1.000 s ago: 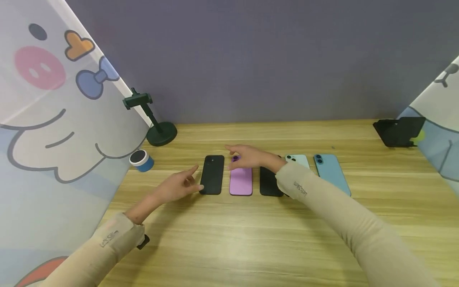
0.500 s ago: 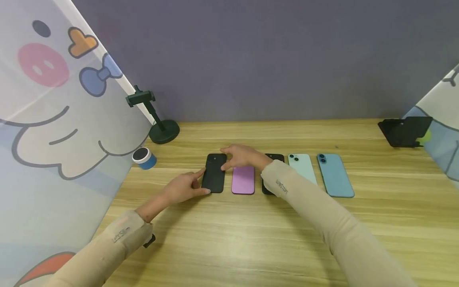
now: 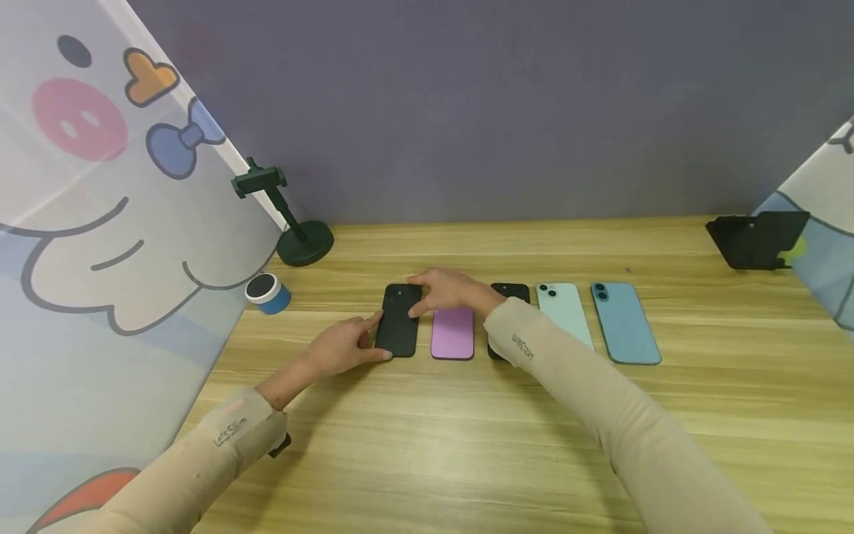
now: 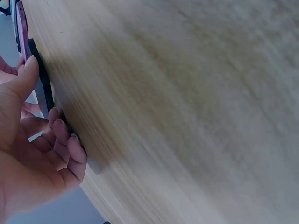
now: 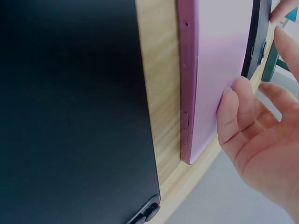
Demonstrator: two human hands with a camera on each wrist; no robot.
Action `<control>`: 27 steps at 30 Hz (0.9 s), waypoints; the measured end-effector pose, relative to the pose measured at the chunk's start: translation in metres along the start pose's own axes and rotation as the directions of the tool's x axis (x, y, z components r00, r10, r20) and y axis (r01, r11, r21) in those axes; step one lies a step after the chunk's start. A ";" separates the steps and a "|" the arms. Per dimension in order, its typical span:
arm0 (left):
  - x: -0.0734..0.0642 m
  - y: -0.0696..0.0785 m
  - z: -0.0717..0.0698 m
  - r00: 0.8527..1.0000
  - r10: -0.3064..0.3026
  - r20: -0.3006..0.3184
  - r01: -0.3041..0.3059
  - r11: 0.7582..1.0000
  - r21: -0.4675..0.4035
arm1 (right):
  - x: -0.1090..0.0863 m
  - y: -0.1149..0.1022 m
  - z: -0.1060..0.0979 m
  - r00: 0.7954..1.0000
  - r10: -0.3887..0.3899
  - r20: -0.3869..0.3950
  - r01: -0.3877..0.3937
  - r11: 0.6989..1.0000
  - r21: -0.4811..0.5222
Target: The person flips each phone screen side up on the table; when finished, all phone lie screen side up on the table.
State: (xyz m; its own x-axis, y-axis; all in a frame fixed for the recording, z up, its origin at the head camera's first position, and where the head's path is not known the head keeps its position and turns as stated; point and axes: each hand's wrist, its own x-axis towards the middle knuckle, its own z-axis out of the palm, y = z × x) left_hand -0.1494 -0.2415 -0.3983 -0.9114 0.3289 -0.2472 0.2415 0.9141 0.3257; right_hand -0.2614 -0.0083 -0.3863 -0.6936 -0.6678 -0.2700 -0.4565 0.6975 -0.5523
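A black phone lies face down at the left end of a row of phones. My left hand holds its left side, thumb at the near corner; in the left wrist view its thumb and fingertips touch the phone's edge. From the other side my right hand holds the same phone, thumb on the right edge and a finger by the far corner. That hand passes over a lilac phone, hiding its top. In the right wrist view its curled other fingers are close to the lilac phone.
Rightward lie a second black phone, partly under my right sleeve, a mint phone and a blue phone. A dark green phone stand and blue-white jar are at left. A black folding stand is back right.
Both hands have come in to the left black phone and now touch its edges. The right hand moved slightly left, uncovering more of the mint phone. The view shifted a little.
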 end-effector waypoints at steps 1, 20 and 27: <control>0.000 0.000 0.000 1.000 0.001 0.002 -0.001 1.000 0.004 | 0.000 0.000 0.000 1.000 0.000 0.000 0.000 1.000 0.014; 0.004 -0.001 0.000 0.999 0.038 0.005 -0.038 0.999 0.013 | 0.008 0.005 -0.005 0.999 0.023 0.045 -0.036 0.950 0.311; 0.004 -0.002 0.000 0.999 0.047 0.010 -0.048 0.999 0.014 | 0.012 0.008 -0.009 0.994 0.042 0.099 -0.081 0.899 0.430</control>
State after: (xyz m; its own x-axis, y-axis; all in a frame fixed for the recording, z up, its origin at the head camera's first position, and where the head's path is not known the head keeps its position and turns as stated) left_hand -0.1538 -0.2419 -0.4000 -0.8957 0.3741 -0.2404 0.2893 0.9007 0.3241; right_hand -0.2784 -0.0089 -0.3871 -0.6536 -0.6603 -0.3700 -0.1147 0.5696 -0.8139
